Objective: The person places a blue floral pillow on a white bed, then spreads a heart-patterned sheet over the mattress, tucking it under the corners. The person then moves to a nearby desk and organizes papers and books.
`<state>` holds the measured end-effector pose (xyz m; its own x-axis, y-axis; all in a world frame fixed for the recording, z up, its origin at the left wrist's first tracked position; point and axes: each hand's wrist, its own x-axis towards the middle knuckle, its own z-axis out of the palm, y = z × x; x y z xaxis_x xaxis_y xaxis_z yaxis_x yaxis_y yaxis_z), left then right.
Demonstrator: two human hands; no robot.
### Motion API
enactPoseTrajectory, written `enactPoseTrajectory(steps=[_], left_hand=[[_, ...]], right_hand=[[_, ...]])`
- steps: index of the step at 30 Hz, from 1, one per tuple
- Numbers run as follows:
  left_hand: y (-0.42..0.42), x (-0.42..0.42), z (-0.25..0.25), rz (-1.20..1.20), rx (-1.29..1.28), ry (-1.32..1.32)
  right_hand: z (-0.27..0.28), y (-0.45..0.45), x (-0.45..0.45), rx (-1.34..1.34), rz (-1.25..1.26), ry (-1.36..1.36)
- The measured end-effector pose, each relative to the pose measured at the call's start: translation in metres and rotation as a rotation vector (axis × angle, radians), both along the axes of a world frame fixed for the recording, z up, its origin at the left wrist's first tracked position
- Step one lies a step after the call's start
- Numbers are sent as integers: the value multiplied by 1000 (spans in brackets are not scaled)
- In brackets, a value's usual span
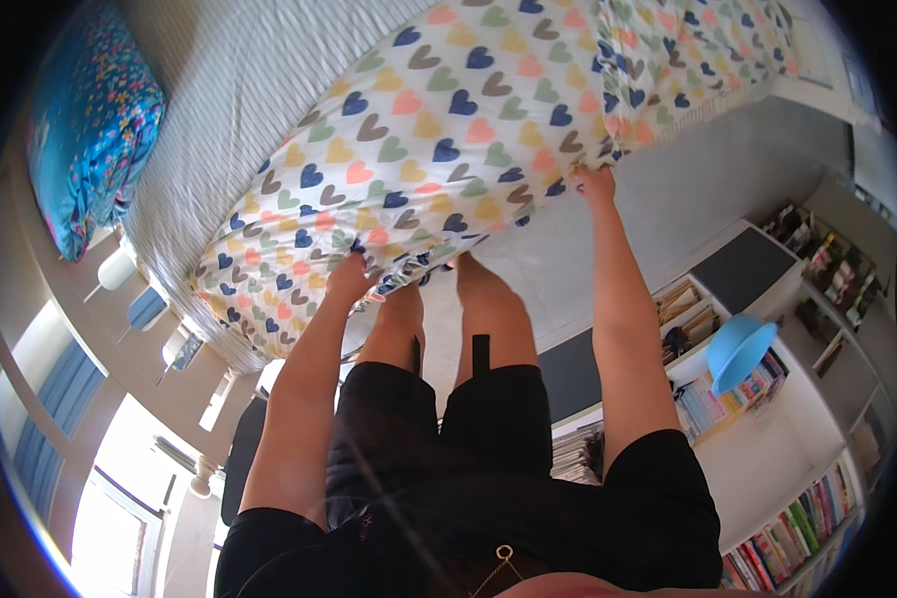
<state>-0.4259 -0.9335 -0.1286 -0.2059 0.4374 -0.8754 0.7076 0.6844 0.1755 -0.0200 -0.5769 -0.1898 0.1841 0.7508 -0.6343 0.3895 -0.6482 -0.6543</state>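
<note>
A heart-print bed cover [418, 142] in white, navy, yellow, green, pink and brown lies spread over part of the bed. Its near edge hangs bunched towards me. My left hand [351, 278] grips that edge in front of my legs, with folds gathered around the fingers. Farther right, my right hand [596, 185] clutches the same edge where the cloth creases away to the far right. Beyond the cover shows a pale striped sheet [224, 82]. The fingertips of both hands are partly hidden in fabric.
A blue flowered pillow [97, 134] rests at the left by the slatted white headboard [52, 314]. To my right stands a white shelf unit [774, 437] holding books, papers and a light-blue basin [740, 353]. Grey floor [688, 179] lies between bed and shelves.
</note>
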Motion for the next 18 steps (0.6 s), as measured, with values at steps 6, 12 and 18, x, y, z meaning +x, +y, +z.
enactPoseTrajectory(steps=[6,12,18], left_hand=[[-13,42,33,-354,39,127],[53,100,-2,-209,-153,-62],[241,226,27,123,210,-316]], right_hand=[[-20,-1,-3,372,243,-359],[-8,-6,33,102,56,-93],[20,17,89,-253,-332,223]])
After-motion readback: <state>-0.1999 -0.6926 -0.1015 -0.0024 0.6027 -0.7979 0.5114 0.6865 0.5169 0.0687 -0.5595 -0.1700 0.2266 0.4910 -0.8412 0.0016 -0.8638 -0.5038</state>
